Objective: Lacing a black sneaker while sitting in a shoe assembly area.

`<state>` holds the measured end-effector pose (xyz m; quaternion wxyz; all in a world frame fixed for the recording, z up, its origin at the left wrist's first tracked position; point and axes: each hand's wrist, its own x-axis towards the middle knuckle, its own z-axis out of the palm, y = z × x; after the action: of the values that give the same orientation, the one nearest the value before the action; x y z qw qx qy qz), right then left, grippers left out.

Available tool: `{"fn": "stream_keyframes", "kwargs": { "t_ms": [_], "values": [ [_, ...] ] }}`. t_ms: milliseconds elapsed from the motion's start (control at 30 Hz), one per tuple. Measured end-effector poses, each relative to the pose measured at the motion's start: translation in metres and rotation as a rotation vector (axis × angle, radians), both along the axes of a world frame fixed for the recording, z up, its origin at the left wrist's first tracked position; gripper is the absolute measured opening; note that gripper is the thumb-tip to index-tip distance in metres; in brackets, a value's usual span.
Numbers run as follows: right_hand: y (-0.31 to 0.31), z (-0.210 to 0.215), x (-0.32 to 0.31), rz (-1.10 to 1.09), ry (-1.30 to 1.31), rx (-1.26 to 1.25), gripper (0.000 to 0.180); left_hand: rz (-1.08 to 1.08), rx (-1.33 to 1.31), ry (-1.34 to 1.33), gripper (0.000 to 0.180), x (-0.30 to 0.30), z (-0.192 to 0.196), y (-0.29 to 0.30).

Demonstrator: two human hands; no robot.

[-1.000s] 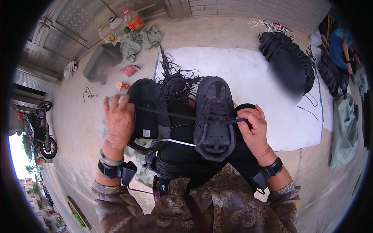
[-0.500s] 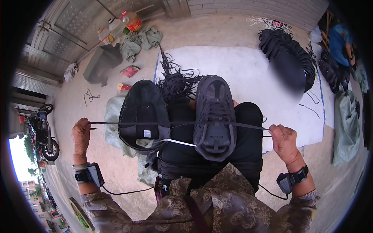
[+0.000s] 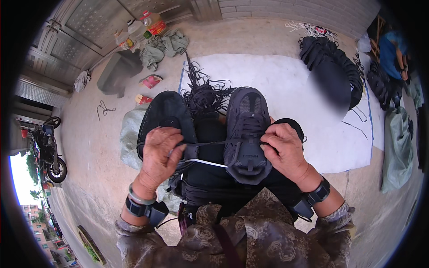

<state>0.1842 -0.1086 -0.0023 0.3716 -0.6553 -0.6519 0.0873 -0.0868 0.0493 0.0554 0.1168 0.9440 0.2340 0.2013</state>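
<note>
While a dark grey mesh sports shoe (image 3: 247, 134) rests sole-down on the person's lap, toe pointing away, both hands work at its lacing. To the right of the shoe, the right hand (image 3: 286, 152) pinches the end of a thin black shoelace (image 3: 214, 144) between thumb and fingers, just beside the shoe's upper eyelets. On the other side, the left hand (image 3: 158, 156) is closed on the other end of that lace, which runs taut from the shoe across to it. That hand lies over a second dark shoe (image 3: 165, 114), which sits beside the first on the left thigh. Each wrist carries a black strap with a small black box.

Beyond the shoes, a loose tangle of black laces (image 3: 208, 91) lies at the near edge of a white sheet (image 3: 286, 85) spread on the concrete floor (image 3: 94, 147). Farther right, a heap of dark shoes (image 3: 330, 67) sits on that sheet. A grey-green sack (image 3: 395, 152) lies at the right, plastic bottles (image 3: 143, 27) stand at the upper left, and a parked motorbike (image 3: 49, 149) shows at the left edge.
</note>
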Motion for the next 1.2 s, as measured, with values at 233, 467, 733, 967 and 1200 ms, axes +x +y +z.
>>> {"fn": "stream_keyframes", "kwargs": {
  "t_ms": [233, 467, 733, 967, 1200],
  "values": [
    [0.021, -0.014, -0.015, -0.026, -0.061, -0.028, 0.014, -0.198, -0.117, -0.042, 0.034, 0.081, -0.038, -0.037],
    [0.019, -0.021, 0.011, 0.062, 0.421, -0.152, 0.016, -0.092, -0.087, 0.083, 0.032, 0.099, -0.051, -0.052],
    [0.011, -0.016, -0.009, -0.009, 0.015, -0.002, 0.018, -0.087, 0.052, 0.099, 0.017, 0.103, -0.057, -0.053],
    [0.015, -0.02, -0.008, -0.03, 0.13, 0.032, 0.01, -0.106, -0.001, 0.061, 0.009, 0.105, -0.046, -0.049],
    [0.018, -0.02, 0.018, 0.14, 0.348, -0.27, 0.011, -0.039, -0.14, 0.045, 0.012, 0.114, -0.05, -0.047]
  ]
}}
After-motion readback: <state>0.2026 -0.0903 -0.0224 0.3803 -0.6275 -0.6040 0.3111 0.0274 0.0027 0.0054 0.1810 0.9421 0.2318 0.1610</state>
